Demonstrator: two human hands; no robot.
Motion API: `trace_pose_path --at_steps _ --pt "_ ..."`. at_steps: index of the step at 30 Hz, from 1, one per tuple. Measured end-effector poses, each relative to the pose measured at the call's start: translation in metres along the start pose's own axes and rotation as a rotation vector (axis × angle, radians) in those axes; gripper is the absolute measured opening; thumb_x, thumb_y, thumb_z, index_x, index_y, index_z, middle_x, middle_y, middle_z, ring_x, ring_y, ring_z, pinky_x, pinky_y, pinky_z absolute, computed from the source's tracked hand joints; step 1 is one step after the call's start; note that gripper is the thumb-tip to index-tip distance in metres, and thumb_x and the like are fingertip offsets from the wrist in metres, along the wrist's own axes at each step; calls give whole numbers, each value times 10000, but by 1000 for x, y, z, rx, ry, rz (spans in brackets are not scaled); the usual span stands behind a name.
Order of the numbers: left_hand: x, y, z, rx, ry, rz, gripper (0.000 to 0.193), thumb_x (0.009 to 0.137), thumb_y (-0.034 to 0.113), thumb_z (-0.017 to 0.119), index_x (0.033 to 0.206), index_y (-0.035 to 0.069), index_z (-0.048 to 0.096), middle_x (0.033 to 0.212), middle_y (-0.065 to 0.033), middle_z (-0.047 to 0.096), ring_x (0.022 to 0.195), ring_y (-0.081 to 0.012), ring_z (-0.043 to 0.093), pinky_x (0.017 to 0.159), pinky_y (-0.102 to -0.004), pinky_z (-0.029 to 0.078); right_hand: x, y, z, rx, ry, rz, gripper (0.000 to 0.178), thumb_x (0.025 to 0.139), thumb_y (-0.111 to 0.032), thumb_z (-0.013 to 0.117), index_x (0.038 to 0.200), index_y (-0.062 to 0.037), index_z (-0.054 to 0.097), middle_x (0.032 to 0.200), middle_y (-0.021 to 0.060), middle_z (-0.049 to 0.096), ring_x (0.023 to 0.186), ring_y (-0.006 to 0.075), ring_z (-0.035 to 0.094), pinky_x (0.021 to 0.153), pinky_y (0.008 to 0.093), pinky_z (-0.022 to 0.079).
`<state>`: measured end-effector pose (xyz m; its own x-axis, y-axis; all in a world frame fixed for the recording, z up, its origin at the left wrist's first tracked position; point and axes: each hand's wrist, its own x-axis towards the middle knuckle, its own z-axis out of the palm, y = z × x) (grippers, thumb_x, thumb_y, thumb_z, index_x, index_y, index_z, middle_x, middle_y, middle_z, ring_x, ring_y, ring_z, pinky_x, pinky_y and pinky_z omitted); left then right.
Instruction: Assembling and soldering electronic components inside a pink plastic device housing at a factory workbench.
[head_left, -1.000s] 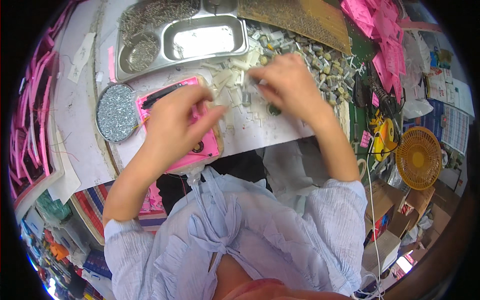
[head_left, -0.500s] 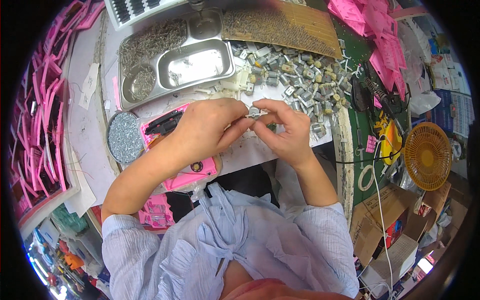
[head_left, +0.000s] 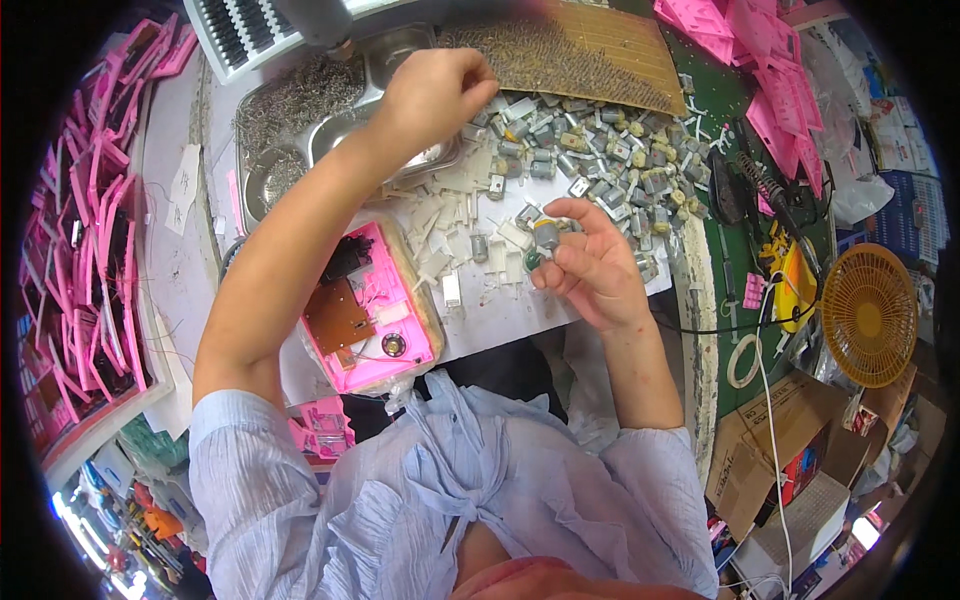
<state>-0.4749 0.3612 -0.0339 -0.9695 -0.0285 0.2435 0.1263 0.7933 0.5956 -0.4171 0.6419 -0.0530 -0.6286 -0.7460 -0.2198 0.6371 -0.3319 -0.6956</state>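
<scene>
My right hand point(head_left: 600, 270) holds a small silver motor point(head_left: 546, 236) with a yellow band between thumb and fingers. A small green round part point(head_left: 533, 260) shows just below the motor, by the same fingers. Stretched far forward, my left hand point(head_left: 435, 95) has its fingertips pinched together at the near left corner of a cardboard sheet point(head_left: 640, 55) strewn with tiny dark metal parts. Whatever is in that pinch is too small to see. Near my body lies an opened pink plastic casing point(head_left: 425, 345) with a brown circuit board point(head_left: 345, 312) inside.
A pile of small motors point(head_left: 625, 150) and loose white plastic pieces point(head_left: 435, 225) covers the middle of the table. A metal compartment tray point(head_left: 250, 190) of small parts lies beneath my left forearm. Pink casings are stacked left and far right; a yellow-orange basket point(head_left: 868, 315) stands right.
My left hand has left my right hand and reached forward to the cardboard sheet. My right hand has shifted slightly right and lower, showing the motor. More of the pink casing is uncovered.
</scene>
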Motion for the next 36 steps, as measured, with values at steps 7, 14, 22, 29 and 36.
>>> trace_pose_path --at_steps 7,14,22,29,36 --pt "17 -9 18 221 -21 -11 187 853 231 718 954 80 762 856 -142 748 812 -336 720 755 -441 567 -15 -2 -7 -41 9 -24 422 924 -67 703 1310 0 545 796 92 703 705 137 655 632 243 485" --pt "25 -5 18 304 -55 7 192 861 248 711 958 90 761 861 -136 746 805 -338 713 749 -440 561 -24 -7 -6 -53 20 -20 415 919 -53 700 1300 5 547 788 93 699 695 138 650 624 243 479" --pt "33 -7 23 349 -64 -7 238 841 220 673 904 -3 726 864 -232 713 791 -428 697 757 -505 573 -37 -10 -5 -98 41 -52 420 915 -33 694 1300 22 537 776 85 685 710 142 657 619 234 478" --pt "34 -13 33 442 7 67 245 824 197 625 750 -21 709 779 -263 687 789 -438 696 753 -527 562 -43 -11 -10 -196 70 -89 402 916 -16 690 1291 32 552 783 91 689 702 129 639 642 229 488" --pt "37 -9 44 445 35 -29 231 840 158 600 752 -28 706 766 -266 690 767 -427 704 735 -500 577 -45 -14 -7 -717 206 -101 314 925 -32 693 1229 -4 619 777 47 693 713 105 645 664 255 509"
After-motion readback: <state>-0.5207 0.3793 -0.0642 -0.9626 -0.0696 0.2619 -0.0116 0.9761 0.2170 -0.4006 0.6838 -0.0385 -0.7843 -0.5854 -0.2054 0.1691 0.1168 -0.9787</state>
